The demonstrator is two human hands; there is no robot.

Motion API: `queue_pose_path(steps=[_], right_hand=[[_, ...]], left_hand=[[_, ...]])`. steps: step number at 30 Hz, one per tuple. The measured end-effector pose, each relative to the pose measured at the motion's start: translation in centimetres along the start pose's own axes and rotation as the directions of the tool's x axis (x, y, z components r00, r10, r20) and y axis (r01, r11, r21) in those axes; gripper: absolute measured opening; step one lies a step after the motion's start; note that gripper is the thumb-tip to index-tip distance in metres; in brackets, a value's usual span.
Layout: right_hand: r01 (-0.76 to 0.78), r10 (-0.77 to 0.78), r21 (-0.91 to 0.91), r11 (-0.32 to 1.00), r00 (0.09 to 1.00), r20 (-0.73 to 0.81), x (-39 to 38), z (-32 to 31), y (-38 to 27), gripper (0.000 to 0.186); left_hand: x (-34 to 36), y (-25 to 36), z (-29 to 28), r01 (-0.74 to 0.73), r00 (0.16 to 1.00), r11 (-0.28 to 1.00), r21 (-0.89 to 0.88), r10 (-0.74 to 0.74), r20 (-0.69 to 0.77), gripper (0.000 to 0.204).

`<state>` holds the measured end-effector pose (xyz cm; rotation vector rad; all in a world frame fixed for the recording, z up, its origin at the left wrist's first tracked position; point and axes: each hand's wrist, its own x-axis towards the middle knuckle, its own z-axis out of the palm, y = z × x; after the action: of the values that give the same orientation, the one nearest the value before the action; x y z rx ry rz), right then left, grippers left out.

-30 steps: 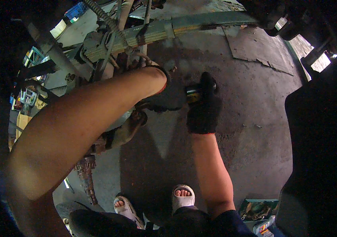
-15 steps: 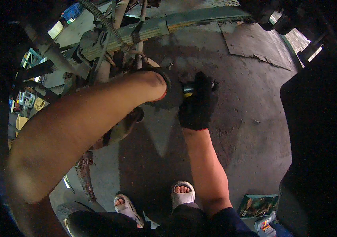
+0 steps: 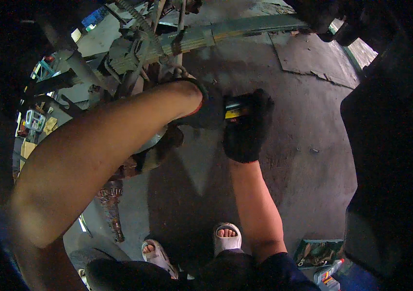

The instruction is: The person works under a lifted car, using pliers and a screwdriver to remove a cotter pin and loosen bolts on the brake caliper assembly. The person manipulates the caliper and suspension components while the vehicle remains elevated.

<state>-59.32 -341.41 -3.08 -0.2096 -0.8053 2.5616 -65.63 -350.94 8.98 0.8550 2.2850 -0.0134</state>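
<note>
Both of my hands wear dark gloves with red cuffs and meet near the middle of the view. My right hand (image 3: pixel 247 131) is closed around a dark cylindrical tool (image 3: pixel 236 114) with a silver and a yellow stripe; its exact kind does not show. Against the left end of that tool is my left hand (image 3: pixel 207 109), reached across from the left. Dark glove and shadow hide its fingers, so I cannot tell whether they grip the tool. Just beneath my left forearm are greasy, rusty vehicle parts (image 3: pixel 160 153).
A leaf spring (image 3: pixel 260 25) arches across the top, beside hoses and rods (image 3: pixel 141 39). A rusty splined shaft (image 3: pixel 112 213) hangs at lower left. On the floor lie a flat sheet (image 3: pixel 313 56), a green tray of parts (image 3: pixel 319 252) and bottles (image 3: pixel 330 274). Dark bodywork fills the right side.
My right hand has turned slightly, and more of the tool's yellow stripe shows. My left hand stays almost in place. The whole view has shifted a little.
</note>
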Motion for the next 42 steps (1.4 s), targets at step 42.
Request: queue_pose_path(steps=[42], right_hand=[[-0.529,0.565,-0.198,0.825,0.773,0.289,1.2,-7.3,-5.5,0.073]], left_hand=[[-2.4,-2.0,1.3,0.122,0.960,0.976,0.178,-0.070,-0.271,0.033]])
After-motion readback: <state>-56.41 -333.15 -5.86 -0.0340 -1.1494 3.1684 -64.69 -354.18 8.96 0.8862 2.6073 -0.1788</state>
